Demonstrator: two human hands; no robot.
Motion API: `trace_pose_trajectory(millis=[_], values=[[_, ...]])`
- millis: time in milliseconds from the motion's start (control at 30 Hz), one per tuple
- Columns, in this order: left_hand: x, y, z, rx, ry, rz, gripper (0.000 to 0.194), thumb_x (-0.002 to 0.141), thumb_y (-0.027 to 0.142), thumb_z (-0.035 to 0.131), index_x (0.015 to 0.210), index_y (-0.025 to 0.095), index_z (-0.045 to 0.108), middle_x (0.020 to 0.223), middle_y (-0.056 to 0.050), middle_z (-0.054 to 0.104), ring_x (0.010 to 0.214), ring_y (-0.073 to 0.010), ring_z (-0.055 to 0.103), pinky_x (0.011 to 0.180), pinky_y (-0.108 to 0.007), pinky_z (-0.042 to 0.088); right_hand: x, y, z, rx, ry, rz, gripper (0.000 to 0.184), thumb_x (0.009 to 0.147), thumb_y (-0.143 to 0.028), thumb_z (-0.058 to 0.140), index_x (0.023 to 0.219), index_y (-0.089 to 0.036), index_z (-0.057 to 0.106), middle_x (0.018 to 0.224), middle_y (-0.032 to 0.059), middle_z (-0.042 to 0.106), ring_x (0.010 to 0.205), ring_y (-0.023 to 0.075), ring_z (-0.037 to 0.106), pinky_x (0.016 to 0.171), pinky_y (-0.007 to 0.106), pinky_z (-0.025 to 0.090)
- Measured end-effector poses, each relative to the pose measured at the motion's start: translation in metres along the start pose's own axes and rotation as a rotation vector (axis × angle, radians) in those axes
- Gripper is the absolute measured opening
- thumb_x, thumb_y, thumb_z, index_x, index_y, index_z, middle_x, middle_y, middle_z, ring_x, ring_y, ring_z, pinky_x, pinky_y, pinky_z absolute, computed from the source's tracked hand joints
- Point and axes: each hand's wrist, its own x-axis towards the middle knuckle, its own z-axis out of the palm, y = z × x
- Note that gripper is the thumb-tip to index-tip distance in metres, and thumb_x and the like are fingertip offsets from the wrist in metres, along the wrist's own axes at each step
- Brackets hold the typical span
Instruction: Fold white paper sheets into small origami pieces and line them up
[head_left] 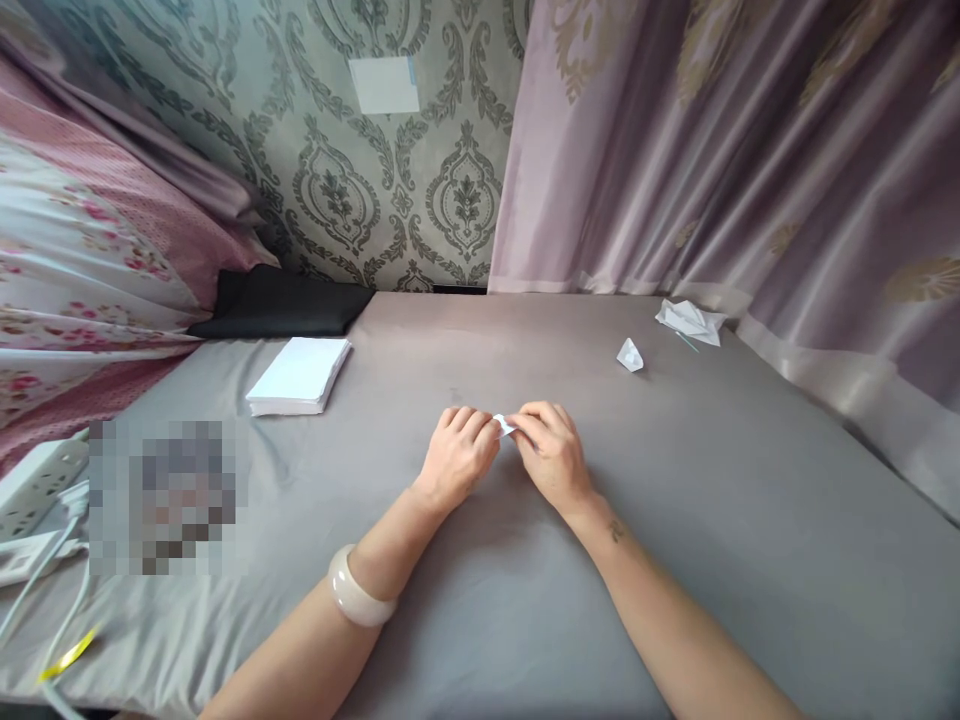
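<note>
Between my two hands is a small folded piece of white paper (504, 427), mostly covered by fingers. My left hand (461, 455) is closed on its left side, knuckles up, with a pale bangle on the forearm. My right hand (551, 455) pinches the paper from the right between thumb and fingers. Both hands are above the middle of the grey sheet (720, 480). Beyond my right hand lies a small folded white paper shape (630, 355). A stack of white paper (298, 375) sits at the back left, apart from my hands.
White crumpled papers (691, 322) and a thin bluish strip lie at the back right by the purple curtain (637, 150). Black cloth (281, 300) is at the back left. A power strip (41, 480) with cables, a yellow strip (69, 655) and a blurred-out patch are at left.
</note>
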Motion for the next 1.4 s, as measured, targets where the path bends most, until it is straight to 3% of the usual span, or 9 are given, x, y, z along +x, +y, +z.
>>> trace_pose_trajectory(millis=[133,367,667,767,1033,1167,1400], values=[[0.000,-0.005,0.002,0.083,-0.048,0.050,0.025,0.096,0.020,0.036,0.098,0.018,0.060,0.100,-0.008,0.067,0.090,-0.0212,0.055,0.083,-0.036,0.037,-0.002,0.001,0.001,-0.195,-0.068,-0.056,0.028,0.096,-0.022,0.043,0.098,-0.025,0.071,0.091,0.0049,0.068,0.085,0.0183,0.055,0.079,0.032,0.038],[0.003,-0.018,0.004,0.040,-0.082,0.067,0.028,0.097,0.022,0.033,0.095,0.019,0.061,0.100,-0.008,0.066,0.091,-0.0204,0.055,0.083,-0.035,0.035,0.000,0.010,0.002,-0.286,-0.072,-0.085,0.031,0.097,-0.022,0.040,0.094,-0.024,0.071,0.089,0.0039,0.068,0.083,0.0176,0.054,0.077,0.031,0.035],[0.001,-0.009,0.010,0.115,-0.291,0.118,0.032,0.096,0.018,0.033,0.085,0.017,0.063,0.084,-0.009,0.063,0.082,-0.0216,0.053,0.079,-0.036,0.036,-0.012,0.008,0.003,-0.389,-0.338,-0.118,0.027,0.093,-0.010,0.041,0.093,-0.019,0.066,0.090,0.0070,0.064,0.084,0.0199,0.053,0.075,0.034,0.035],[-0.004,-0.010,0.010,0.051,-0.310,0.025,0.029,0.096,0.021,0.036,0.090,0.018,0.065,0.091,-0.009,0.064,0.086,-0.0220,0.054,0.077,-0.035,0.038,-0.014,0.009,0.001,-0.349,-0.356,-0.074,0.026,0.094,-0.013,0.043,0.090,-0.021,0.067,0.093,0.0062,0.065,0.086,0.0192,0.054,0.075,0.032,0.038],[-0.008,-0.023,0.017,-0.342,-0.219,-0.415,0.020,0.086,0.033,0.058,0.084,0.019,0.072,0.091,-0.008,0.062,0.089,-0.0214,0.056,0.083,-0.034,0.044,-0.009,0.011,0.003,-0.049,-0.280,0.202,0.016,0.089,-0.026,0.057,0.079,-0.023,0.068,0.094,0.0034,0.067,0.090,0.0182,0.059,0.080,0.030,0.044],[-0.008,-0.022,0.019,-0.353,-0.195,-0.492,0.017,0.085,0.029,0.058,0.083,0.018,0.071,0.094,-0.009,0.060,0.094,-0.0224,0.056,0.087,-0.037,0.044,-0.007,0.015,0.008,0.057,-0.236,0.315,0.017,0.087,-0.026,0.058,0.075,-0.022,0.069,0.090,0.0036,0.066,0.086,0.0174,0.061,0.080,0.030,0.045],[-0.008,-0.020,0.023,-0.329,-0.187,-0.540,0.016,0.085,0.027,0.058,0.078,0.016,0.068,0.097,-0.010,0.058,0.095,-0.0234,0.054,0.087,-0.039,0.044,-0.005,0.015,0.014,0.043,-0.195,0.389,0.017,0.084,-0.026,0.059,0.072,-0.020,0.068,0.090,0.0053,0.064,0.077,0.0163,0.061,0.074,0.029,0.045]])
